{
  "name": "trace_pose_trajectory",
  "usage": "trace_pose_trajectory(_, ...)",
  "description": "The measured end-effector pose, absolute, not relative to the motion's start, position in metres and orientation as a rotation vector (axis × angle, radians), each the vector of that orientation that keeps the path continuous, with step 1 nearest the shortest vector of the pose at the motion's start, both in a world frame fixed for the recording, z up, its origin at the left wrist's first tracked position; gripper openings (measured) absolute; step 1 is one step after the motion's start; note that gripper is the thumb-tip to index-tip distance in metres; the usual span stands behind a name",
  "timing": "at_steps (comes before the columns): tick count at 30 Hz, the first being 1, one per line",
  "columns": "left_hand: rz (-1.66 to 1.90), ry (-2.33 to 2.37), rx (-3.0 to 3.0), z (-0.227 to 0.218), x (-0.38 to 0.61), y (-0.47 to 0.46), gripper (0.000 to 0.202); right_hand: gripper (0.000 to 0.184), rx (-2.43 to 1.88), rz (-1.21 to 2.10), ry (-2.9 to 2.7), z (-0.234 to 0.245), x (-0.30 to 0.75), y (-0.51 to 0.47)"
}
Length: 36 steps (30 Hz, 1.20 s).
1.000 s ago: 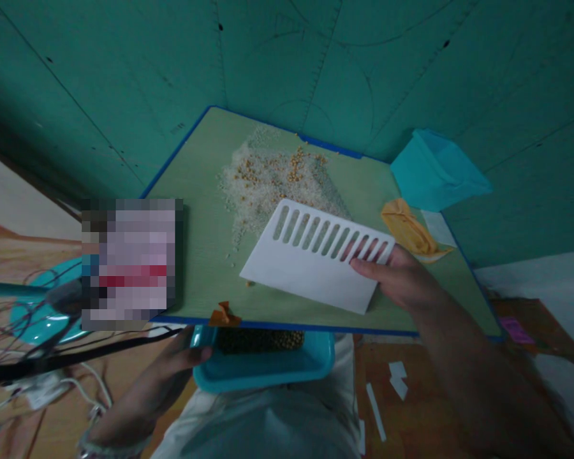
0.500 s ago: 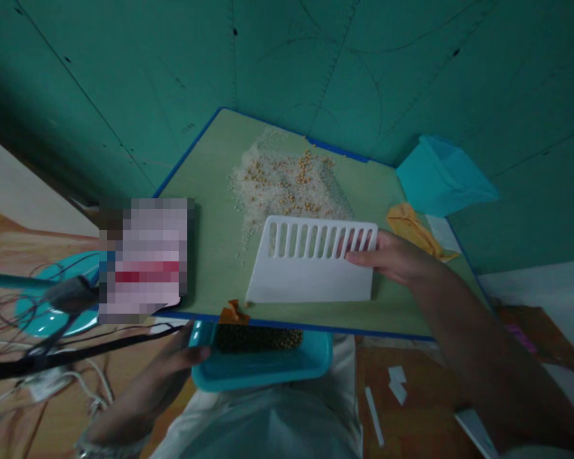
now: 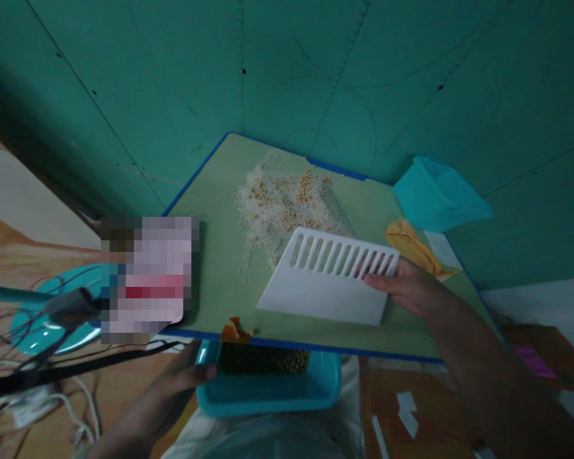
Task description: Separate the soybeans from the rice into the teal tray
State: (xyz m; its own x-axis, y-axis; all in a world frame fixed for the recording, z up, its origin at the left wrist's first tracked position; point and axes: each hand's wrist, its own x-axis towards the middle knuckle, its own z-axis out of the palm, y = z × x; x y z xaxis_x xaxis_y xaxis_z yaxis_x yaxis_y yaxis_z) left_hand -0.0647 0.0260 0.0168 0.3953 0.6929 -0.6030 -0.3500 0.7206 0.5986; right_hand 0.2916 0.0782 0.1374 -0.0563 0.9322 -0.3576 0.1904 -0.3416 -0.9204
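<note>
My right hand [image 3: 404,284] grips the right end of a white slotted plastic scraper [image 3: 325,296], thumb on top and fingers behind the slots. The scraper is tilted over the front part of the green tabletop [image 3: 215,255]. Beyond it spreads a pile of pale grains mixed with yellow beans [image 3: 291,197]. Below the table's front edge, my left hand [image 3: 189,376] is closed on the left rim of a turquoise tray [image 3: 268,398]. Small dark green beans [image 3: 263,360] lie in the tray, partly hidden by the table edge.
A blurred-out pink and white object [image 3: 160,274] stands at the table's left edge. An orange cloth [image 3: 414,245] and a turquoise box [image 3: 437,194] sit at the right. Orange tape [image 3: 234,331] sticks to the front edge. Cables [image 3: 88,398] run at the left; a green wall [image 3: 172,76] rises behind.
My right hand has moved the scraper slightly right and toward me, turning it so its right end is lower. My left hand still holds the tray. The whole view has shifted a little.
</note>
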Motion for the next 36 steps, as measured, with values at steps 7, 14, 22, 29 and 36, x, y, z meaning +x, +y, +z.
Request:
trace_pose_trajectory(7, 0.664, 0.960, 0.401, 0.017, -0.059, 0.026, 0.039, 0.035, -1.578, 1.560, -1.256, 0.135, 0.280, 0.074)
trace_pose_trajectory(14, 0.681, 0.878, 0.366, 0.012, -0.057, 0.022, 0.045, 0.030, -1.696, 1.506, -1.217, 0.132, 0.295, 0.054)
trace_pose_trajectory(22, 0.667, 0.884, 0.369, 0.006, -0.058, 0.020, 0.051, 0.034, -1.747, 1.348, -1.073, 0.123, 0.305, 0.019)
trace_pose_trajectory(29, 0.636, 0.865, 0.338, 0.015, -0.051, 0.022, 0.044, 0.026, -1.784, 1.250, -1.142, 0.131, 0.286, 0.011)
trace_pose_trajectory(36, 0.609, 0.843, 0.357, 0.020, -0.048, 0.018, 0.064, 0.016, -1.861, 0.946, -1.338, 0.138, 0.302, 0.040)
